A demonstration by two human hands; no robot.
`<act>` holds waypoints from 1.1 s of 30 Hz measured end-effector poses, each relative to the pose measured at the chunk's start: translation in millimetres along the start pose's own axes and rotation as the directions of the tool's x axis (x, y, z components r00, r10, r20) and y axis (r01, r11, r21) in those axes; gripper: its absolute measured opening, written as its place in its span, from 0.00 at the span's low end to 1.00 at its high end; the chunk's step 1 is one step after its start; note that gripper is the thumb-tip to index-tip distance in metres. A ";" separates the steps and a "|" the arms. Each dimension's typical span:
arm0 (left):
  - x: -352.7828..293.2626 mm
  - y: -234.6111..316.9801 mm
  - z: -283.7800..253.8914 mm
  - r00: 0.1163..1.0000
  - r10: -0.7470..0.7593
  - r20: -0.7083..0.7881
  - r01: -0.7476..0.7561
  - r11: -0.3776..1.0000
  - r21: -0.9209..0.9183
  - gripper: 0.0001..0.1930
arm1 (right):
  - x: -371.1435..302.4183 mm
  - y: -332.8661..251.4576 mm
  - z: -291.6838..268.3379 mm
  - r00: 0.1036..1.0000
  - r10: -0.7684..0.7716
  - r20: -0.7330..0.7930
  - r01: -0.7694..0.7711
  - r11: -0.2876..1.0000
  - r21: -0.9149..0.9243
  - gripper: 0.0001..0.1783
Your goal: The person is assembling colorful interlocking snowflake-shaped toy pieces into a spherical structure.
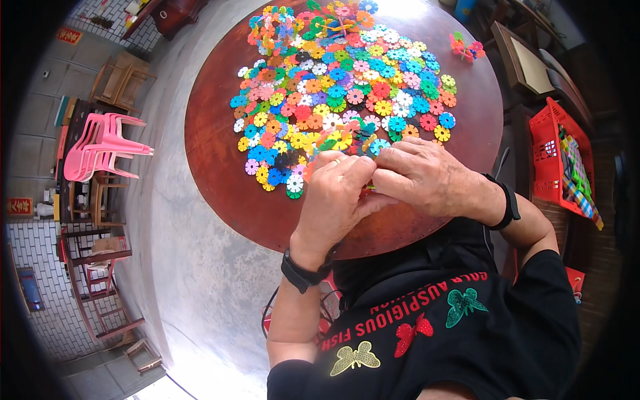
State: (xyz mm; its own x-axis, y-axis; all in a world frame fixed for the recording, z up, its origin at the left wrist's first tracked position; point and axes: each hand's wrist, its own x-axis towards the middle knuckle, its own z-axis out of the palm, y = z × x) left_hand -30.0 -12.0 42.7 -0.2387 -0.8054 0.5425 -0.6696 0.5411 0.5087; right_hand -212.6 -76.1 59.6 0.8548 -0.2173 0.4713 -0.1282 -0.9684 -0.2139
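My left hand (pixel 335 190) and my right hand (pixel 427 175) meet over the near part of the round table, fingers closed in a pinch against each other. Between them they grip flower-shaped interlocking plastic discs, mostly hidden by the fingers. A blue disc (pixel 379 147) shows just beyond the fingertips. Yellow and green discs (pixel 340 140) stand tilted behind my left hand; whether they belong to the held piece I cannot tell. Past my hands spreads a wide pile of loose discs (pixel 333 90) in many colours.
Joined discs stand up as built shapes (pixel 272 30) on the pile's far left. A small pink and red joined cluster (pixel 467 48) sits apart at the right of the reddish-brown table (pixel 220 167). Right of the table is a red basket (pixel 548 160); pink stacked chairs (pixel 103 147) stand far left.
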 end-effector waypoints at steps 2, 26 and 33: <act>-0.6 -1.8 -0.8 0.999 0.032 0.023 -0.033 0.999 0.020 0.18 | -0.3 0.2 0.6 1.000 -0.003 0.012 0.002 1.000 0.022 0.08; -6.2 -7.1 -0.7 0.998 -0.067 -0.005 0.067 0.998 -0.016 0.25 | -22.8 92.0 15.2 0.865 0.452 0.217 -0.420 0.889 -0.182 0.07; -3.3 -6.9 -0.7 0.993 -0.032 -0.118 0.058 0.971 0.230 0.29 | -24.7 86.7 23.1 0.908 0.415 -0.060 -0.419 0.904 -0.089 0.11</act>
State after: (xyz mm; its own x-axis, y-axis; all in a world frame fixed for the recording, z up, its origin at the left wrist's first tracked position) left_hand -24.1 -12.9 37.8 -0.1330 -0.7882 0.6009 -0.8261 0.4231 0.3721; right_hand -233.2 -151.8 9.6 0.6927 -0.6066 0.3900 -0.5188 -0.7948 -0.3148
